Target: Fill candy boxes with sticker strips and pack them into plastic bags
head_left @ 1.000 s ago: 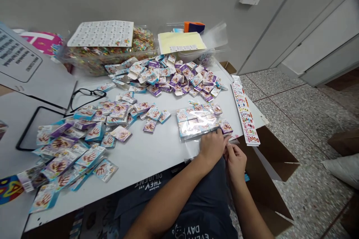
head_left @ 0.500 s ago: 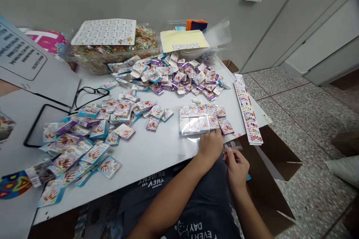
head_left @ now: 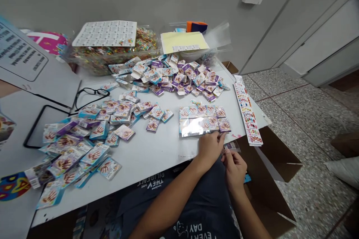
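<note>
Two rows of small boxes point(head_left: 206, 117) are laid under clear film point(head_left: 193, 127) toward the counter's point(head_left: 157, 149) front right. The left hand point(head_left: 209, 147) is curled at their near edge, the right hand point(head_left: 235, 165) bunched just beside; whether anything is gripped by either cannot be told. Rightward, a sticker strip point(head_left: 248, 114) is laid; leftward, loose boxes point(head_left: 94, 155) are heaped.

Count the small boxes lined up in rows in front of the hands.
10 boxes: five across the far row and five across the near row, just beyond the left hand. Glare veils part of the near row; any boxes underneath would be hidden.
</note>
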A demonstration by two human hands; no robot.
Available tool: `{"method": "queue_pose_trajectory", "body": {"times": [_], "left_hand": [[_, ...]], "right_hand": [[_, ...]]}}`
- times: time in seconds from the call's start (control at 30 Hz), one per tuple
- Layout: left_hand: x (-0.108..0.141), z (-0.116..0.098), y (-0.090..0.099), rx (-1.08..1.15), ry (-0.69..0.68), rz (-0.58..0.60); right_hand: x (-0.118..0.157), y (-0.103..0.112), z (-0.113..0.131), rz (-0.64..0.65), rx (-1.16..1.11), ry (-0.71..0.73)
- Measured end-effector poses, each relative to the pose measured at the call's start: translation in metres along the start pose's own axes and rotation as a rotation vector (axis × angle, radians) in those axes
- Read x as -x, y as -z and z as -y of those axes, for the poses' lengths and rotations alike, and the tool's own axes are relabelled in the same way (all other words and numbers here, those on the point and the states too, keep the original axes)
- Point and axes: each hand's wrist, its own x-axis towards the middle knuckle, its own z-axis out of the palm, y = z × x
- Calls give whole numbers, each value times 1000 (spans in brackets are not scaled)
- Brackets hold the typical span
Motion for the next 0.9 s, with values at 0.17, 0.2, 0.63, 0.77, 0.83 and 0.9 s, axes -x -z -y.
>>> {"method": "queue_pose_trajectory", "body": {"times": [0.17, 0.2, 0.63, 0.77, 0.83, 0.9], "left_hand": [[-4, -4, -1, -36, 7, -60], [-2, -4, -2, -46, -3, -74], [-12, -16, 30, -289, -448, -140], [-26, -11, 25, -429, -503, 46], [-29, -9, 22, -451, -518, 56], [-30, -8, 22, -458, -533, 42]], "right_hand": [[1, 1, 2, 3, 27, 18], [1, 1, 2, -2, 32, 19], [1, -3, 2, 23, 25, 24], [1, -3, 1, -7, 35, 37], [1, -2, 2, -17, 41, 35], [2, -1, 4, -28, 57, 36]]}}
